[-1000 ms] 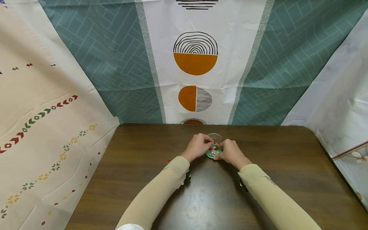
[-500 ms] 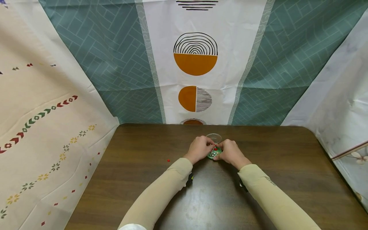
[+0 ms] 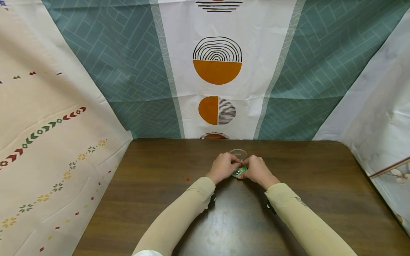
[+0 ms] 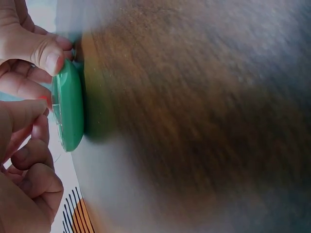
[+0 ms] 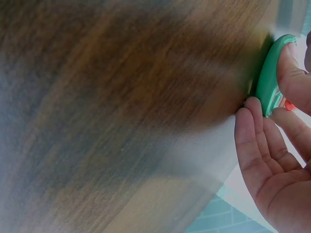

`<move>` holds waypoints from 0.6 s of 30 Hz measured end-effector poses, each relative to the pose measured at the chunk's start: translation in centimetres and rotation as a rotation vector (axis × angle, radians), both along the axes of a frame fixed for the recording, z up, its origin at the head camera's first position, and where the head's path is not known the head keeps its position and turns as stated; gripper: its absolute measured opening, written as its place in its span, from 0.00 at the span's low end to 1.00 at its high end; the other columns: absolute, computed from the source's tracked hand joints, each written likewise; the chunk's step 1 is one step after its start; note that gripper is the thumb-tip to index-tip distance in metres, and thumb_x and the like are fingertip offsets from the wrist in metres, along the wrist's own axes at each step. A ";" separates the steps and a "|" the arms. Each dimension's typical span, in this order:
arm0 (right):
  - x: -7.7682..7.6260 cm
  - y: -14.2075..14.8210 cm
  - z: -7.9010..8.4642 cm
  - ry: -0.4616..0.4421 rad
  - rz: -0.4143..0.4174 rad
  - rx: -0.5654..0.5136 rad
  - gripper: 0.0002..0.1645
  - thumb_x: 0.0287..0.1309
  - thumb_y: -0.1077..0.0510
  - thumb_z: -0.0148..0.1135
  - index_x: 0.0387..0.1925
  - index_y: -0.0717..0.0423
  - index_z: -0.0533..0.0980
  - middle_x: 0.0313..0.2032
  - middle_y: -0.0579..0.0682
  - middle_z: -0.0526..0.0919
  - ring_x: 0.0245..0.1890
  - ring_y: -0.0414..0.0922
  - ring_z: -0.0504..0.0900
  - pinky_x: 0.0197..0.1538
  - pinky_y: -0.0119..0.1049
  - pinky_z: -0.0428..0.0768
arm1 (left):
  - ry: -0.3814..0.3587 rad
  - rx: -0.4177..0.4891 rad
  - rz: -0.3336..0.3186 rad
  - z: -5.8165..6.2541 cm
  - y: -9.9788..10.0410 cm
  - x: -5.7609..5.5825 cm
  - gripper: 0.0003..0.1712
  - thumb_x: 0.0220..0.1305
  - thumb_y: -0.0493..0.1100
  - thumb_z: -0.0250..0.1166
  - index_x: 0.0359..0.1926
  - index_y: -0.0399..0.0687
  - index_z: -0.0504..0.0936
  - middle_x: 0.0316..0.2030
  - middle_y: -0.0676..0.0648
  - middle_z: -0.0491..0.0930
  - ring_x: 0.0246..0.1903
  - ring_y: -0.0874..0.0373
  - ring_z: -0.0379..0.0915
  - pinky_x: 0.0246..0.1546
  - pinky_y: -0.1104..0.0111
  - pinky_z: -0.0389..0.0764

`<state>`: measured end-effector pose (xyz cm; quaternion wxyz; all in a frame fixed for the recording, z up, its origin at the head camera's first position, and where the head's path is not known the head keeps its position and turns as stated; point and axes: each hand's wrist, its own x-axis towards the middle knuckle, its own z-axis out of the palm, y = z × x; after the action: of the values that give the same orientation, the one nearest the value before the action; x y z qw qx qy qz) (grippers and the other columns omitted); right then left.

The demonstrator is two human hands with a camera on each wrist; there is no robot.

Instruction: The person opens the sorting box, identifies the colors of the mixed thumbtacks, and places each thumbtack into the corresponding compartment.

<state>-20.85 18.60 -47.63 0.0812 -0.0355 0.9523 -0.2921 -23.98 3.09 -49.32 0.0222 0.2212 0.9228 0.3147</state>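
In the head view a small green round case (image 3: 236,173) lies near the table's far side, with small silvery and red pieces on its face. My right hand (image 3: 257,172) holds its right edge, the thumb in front and the fingers behind. The right wrist view shows the thumb on the case's face side (image 5: 270,77). My left hand (image 3: 222,168) is over the left part of the case, its thumb and forefinger pinching a tiny red bead-like piece (image 4: 44,99). The left fingers hide part of the case, and the exact kind of the red piece is unclear.
Behind the case stands a clear round lid or dish (image 3: 238,153). A loose red piece (image 3: 187,179) lies on the brown wooden table (image 3: 153,199) left of my hands. A patterned cloth (image 3: 217,71) hangs along the far edge.
My left hand has moved slightly right and nearer over the case, covering more of it. My right hand has stayed on the case's edge.
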 end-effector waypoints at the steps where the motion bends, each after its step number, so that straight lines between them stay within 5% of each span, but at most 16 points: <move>1: 0.0 0.0 0.0 0.001 0.001 0.001 0.29 0.29 0.51 0.80 0.40 0.53 0.83 0.36 0.47 0.86 0.36 0.43 0.78 0.39 0.38 0.77 | 0.004 -0.004 0.000 0.0 0.0 0.0 0.06 0.58 0.49 0.64 0.31 0.57 0.86 0.27 0.61 0.81 0.28 0.68 0.73 0.25 0.76 0.71; 18: -0.2 0.1 -0.2 -0.014 -0.002 -0.002 0.30 0.28 0.50 0.80 0.41 0.54 0.83 0.37 0.48 0.86 0.35 0.42 0.78 0.37 0.36 0.77 | 0.000 0.007 0.002 -0.1 0.1 0.0 0.05 0.57 0.49 0.65 0.32 0.59 0.87 0.30 0.61 0.83 0.30 0.69 0.74 0.27 0.76 0.72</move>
<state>-21.09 18.71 -47.85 0.0874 -0.0327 0.9514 -0.2933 -24.01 3.24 -49.43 0.0211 0.2203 0.9219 0.3180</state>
